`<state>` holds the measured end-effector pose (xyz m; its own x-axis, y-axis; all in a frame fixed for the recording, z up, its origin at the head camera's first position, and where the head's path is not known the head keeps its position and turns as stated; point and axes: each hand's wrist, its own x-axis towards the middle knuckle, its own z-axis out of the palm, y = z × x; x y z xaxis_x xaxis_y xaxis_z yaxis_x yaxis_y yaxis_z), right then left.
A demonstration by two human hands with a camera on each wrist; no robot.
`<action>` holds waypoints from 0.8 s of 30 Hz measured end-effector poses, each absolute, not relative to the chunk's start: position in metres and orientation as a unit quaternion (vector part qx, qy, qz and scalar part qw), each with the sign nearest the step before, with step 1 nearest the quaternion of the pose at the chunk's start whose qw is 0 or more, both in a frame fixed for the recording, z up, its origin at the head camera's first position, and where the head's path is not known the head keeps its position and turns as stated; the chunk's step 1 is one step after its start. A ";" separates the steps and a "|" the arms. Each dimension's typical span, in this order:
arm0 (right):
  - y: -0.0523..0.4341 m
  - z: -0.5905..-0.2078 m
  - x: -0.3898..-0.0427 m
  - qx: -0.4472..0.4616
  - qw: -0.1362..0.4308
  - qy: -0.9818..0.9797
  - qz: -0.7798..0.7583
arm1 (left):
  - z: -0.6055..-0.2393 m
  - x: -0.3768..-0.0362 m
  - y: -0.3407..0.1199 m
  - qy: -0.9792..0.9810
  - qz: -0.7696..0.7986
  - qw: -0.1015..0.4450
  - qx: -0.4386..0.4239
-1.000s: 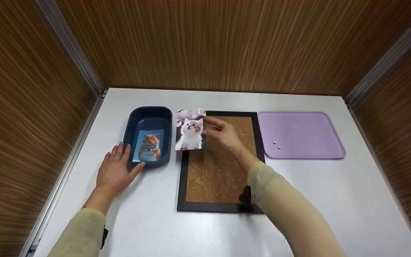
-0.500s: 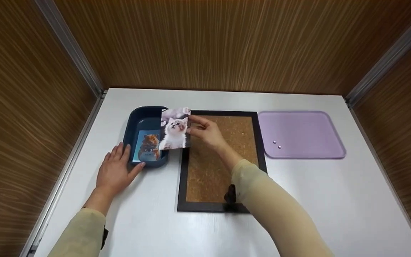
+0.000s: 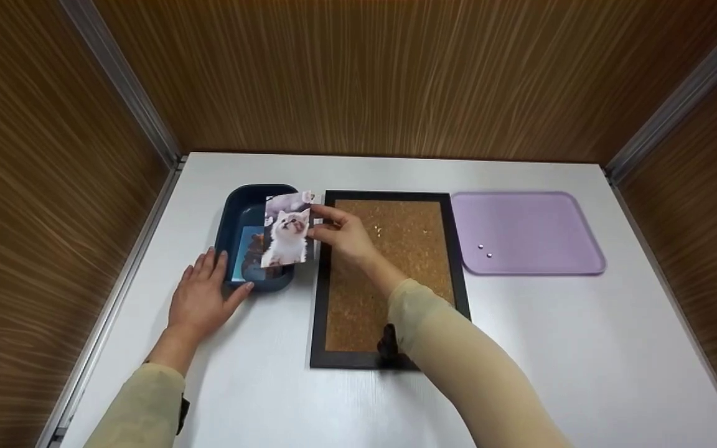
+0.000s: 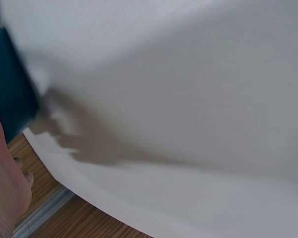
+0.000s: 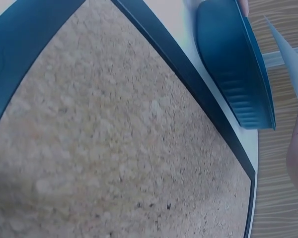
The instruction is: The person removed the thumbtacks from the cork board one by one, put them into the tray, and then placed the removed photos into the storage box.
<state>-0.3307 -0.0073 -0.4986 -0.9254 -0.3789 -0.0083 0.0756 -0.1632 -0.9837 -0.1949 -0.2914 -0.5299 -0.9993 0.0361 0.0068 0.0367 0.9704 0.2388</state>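
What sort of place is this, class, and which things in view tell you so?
Probably a staged tabletop work booth: a white table boxed in by wood-grain wall panels, with a cork board, a dark blue tray and a lilac mat laid out in a row.

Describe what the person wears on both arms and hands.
Both arms are in long, loose sleeves of pale beige cloth that reach the wrists: the left sleeve and the right sleeve. A dark strap or small black device shows under each forearm, near the cuff. The left hand and right hand are bare: no gloves, and no rings or watch show.
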 end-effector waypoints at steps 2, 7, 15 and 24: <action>-0.009 -0.499 -0.330 -0.132 0.147 0.642 -0.741 | -0.530 -0.195 -0.292 -0.992 -0.124 0.002 -0.018; -0.011 -0.500 -0.330 -0.147 0.145 0.655 -0.727 | -0.531 -0.194 -0.293 -0.991 -0.132 0.009 -0.019; -0.014 -0.504 -0.329 -0.143 0.146 0.655 -0.728 | -0.532 -0.192 -0.293 -0.991 -0.134 0.009 -0.018; -0.020 -0.508 -0.328 -0.137 0.159 0.648 -0.732 | -0.530 -0.192 -0.290 -0.990 -0.138 0.008 -0.017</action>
<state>-0.3276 -0.0198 -0.5075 -0.9120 -0.4102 -0.0048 0.0549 -0.1104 -0.9924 -0.1920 -0.2904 -0.5297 -0.9993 0.0322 0.0202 0.0365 0.9610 0.2740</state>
